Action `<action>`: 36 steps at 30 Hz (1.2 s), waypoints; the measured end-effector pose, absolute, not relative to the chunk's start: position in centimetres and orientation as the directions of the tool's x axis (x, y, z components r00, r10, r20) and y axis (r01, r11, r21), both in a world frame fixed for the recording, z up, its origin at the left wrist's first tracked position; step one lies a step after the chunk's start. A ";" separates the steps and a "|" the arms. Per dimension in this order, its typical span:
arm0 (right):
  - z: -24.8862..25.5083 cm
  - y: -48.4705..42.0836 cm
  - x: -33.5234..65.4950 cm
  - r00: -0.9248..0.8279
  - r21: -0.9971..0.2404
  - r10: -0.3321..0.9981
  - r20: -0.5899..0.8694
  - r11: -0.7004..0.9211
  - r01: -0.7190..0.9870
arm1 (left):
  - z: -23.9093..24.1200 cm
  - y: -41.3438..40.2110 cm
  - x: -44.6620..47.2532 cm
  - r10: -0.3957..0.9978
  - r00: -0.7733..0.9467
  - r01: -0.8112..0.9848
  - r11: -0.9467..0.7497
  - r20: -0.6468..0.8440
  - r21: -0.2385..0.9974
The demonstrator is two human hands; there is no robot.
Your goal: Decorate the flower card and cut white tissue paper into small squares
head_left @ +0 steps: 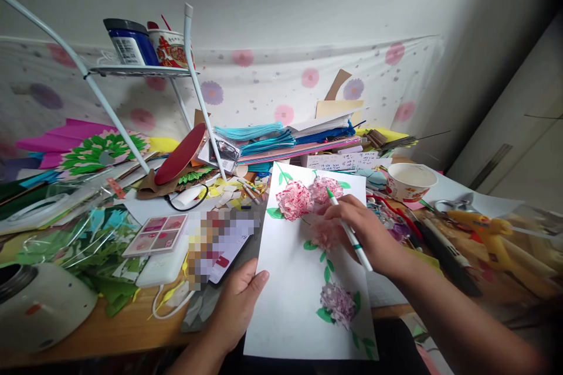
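Note:
A white sheet of paper (pixel 281 293) is tilted up in front of me, its lower edge over the table's front edge. On it are a red-and-white ruffled flower (pixel 294 200), pinker ones beside and below it, and a purple one (pixel 338 303) lower down, with green leaves among them. My left hand (pixel 241 290) grips the sheet's left edge, thumb on the front face. In my right hand (pixel 363 225) is a white marker (pixel 357 246) with a green tip, pointing up near the upper right flower. Some of the right fingers are hidden behind the hand.
On the right lie a yellow glue gun (pixel 488 234), scissors (pixel 457 205) and a paper bowl (pixel 411 180). A phone (pixel 229 249) and a makeup palette (pixel 156 234) are left of the sheet. Behind stand a white rack (pixel 141 72) and bundles of blue pipe cleaners (pixel 264 140).

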State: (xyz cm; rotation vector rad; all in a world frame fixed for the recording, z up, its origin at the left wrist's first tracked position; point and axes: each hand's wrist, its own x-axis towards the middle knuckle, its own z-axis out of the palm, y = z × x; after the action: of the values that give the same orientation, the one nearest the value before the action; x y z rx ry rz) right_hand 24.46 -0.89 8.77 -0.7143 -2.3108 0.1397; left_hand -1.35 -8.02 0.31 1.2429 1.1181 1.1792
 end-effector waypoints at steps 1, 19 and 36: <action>8.8 -0.8 24.7 -0.569 -0.303 0.524 0.634 0.845 0.441 | 0.3 -8.0 -1.4 0.996 0.084 -0.034 -0.015 0.018 0.999; 8.3 -1.4 25.0 -0.528 -0.235 0.586 0.614 0.775 0.587 | -0.3 -7.8 -1.7 0.992 0.111 -0.205 0.077 -0.055 0.976; 8.2 -0.6 24.9 -0.797 0.041 0.435 0.418 0.868 0.495 | -0.1 -7.6 -1.6 0.990 0.109 -0.245 0.109 -0.085 0.963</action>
State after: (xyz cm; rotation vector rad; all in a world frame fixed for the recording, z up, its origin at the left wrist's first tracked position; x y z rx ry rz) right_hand 24.94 -0.58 8.24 -0.6877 -2.6392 -0.2077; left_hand -1.64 -7.64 -0.10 0.9976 0.9983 1.1766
